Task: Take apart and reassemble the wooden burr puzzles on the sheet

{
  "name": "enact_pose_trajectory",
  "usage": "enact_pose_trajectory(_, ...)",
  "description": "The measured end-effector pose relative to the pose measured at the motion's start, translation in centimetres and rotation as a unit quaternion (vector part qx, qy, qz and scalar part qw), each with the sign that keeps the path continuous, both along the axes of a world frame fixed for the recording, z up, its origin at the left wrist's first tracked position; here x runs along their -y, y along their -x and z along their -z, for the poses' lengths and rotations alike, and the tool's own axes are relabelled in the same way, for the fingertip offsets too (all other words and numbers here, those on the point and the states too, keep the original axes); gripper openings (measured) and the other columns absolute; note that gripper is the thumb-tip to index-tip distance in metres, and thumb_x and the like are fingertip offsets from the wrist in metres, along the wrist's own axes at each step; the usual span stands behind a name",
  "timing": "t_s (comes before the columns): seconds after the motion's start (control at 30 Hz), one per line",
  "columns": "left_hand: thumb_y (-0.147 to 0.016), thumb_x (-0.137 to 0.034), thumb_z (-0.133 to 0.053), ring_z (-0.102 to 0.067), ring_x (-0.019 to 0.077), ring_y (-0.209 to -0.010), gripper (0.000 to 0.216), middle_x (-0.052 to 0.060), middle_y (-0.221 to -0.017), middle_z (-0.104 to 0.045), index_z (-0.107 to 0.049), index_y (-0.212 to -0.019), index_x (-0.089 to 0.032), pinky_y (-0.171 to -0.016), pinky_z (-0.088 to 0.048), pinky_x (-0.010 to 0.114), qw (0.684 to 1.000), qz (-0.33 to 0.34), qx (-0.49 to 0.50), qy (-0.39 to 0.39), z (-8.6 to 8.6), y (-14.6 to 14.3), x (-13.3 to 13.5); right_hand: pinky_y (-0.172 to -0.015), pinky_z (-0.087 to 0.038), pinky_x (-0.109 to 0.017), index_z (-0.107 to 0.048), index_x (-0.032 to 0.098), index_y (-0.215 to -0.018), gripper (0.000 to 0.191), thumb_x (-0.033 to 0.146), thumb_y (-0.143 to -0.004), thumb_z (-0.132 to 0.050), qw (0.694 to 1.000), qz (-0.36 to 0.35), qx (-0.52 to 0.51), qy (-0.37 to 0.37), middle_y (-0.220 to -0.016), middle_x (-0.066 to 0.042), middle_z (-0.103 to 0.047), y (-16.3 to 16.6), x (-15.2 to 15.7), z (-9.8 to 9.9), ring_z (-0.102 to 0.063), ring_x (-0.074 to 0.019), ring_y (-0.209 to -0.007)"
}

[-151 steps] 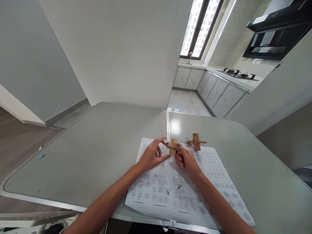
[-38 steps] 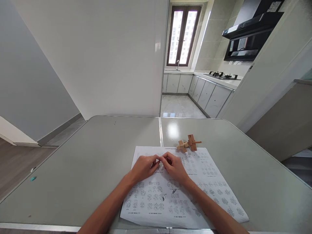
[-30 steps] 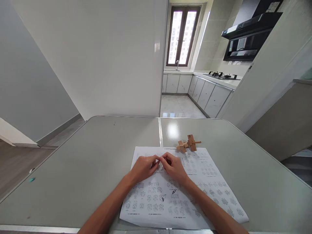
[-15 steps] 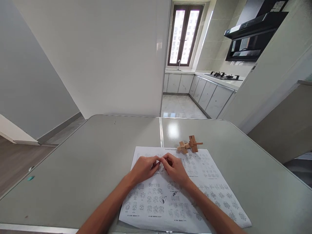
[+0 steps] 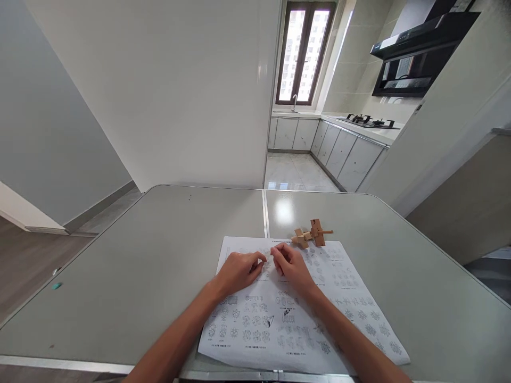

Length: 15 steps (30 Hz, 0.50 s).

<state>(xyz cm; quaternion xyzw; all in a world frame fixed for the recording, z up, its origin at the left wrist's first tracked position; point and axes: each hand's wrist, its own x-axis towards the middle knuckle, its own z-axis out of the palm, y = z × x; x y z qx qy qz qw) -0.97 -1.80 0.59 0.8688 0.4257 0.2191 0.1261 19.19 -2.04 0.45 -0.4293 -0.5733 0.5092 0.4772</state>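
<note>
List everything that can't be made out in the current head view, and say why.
- Small print on the paper sheet: too small to read.
- Part of the sheet beneath the left hand and right hand: hidden by them.
- Anything inside either hand: hidden by curled fingers.
- Underside of the darker wooden piece: faces away from the camera.
- Teal object: too small to identify.
- Top of the range hood: cut off by the upper edge.

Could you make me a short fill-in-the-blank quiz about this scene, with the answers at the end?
1. The pale wooden piece lies to the ____ of the darker wooden piece.
2. Of the left hand and the right hand, the one nearer those pieces is the ____ one.
3. Under the hands lies a printed sheet of ____.
4. Behind the tap is a bright, dark-framed ____.

Missing words: left; right; paper; window.
</note>
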Motion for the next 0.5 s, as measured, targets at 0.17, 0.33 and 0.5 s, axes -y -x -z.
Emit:
enact_pose_trajectory(0.17,-0.100,-0.025,-0.053,-0.066,0.0133,-0.061,0.017,-0.002,-0.076,-0.074,-0.068,-0.109,-0.024,-0.063,-0.044,0.024,1.000,-0.002,-0.007,-0.004,0.4,0.1,-0.1,-0.043,-0.028,-0.026,-0.049,0.024,-0.068,0.048,0.063,-0.095,-0.058,0.992,0.066,-0.100,0.033,-0.049,0.007,-0.042,-1.5,-1.1,-0.2,-0.033,-0.0111,-0.042)
enact_pose_trajectory(0.33,-0.100,-0.023,-0.054,-0.066,0.0129,-0.061,0.017,-0.003,-0.076,-0.074,-0.067,-0.109,-0.024,-0.062,-0.042,0.024,1.000,-0.004,-0.008,-0.008,0.4,0.1,-0.1,-0.037,-0.019,-0.027,-0.046,0.024,-0.063,0.054,0.067,-0.096,-0.050,0.964,0.070,-0.250,0.061,-0.047,0.008,-0.033,-3.2,-2.6,0.4,-0.021,-0.0092,-0.037)
enact_pose_trajectory(0.5,-0.099,-0.022,-0.053,-0.066,0.0134,-0.061,0.016,-0.004,-0.074,-0.074,-0.067,-0.108,-0.024,-0.062,-0.043,0.025,1.000,-0.005,-0.014,-0.014,0.3,0.1,-0.1,-0.036,-0.019,-0.029,-0.042,0.026,-0.059,0.057,0.069,-0.096,-0.048,0.955,0.071,-0.284,0.051,-0.043,0.008,-0.028,-4.5,-3.2,0.6,-0.019,-0.0099,-0.034)
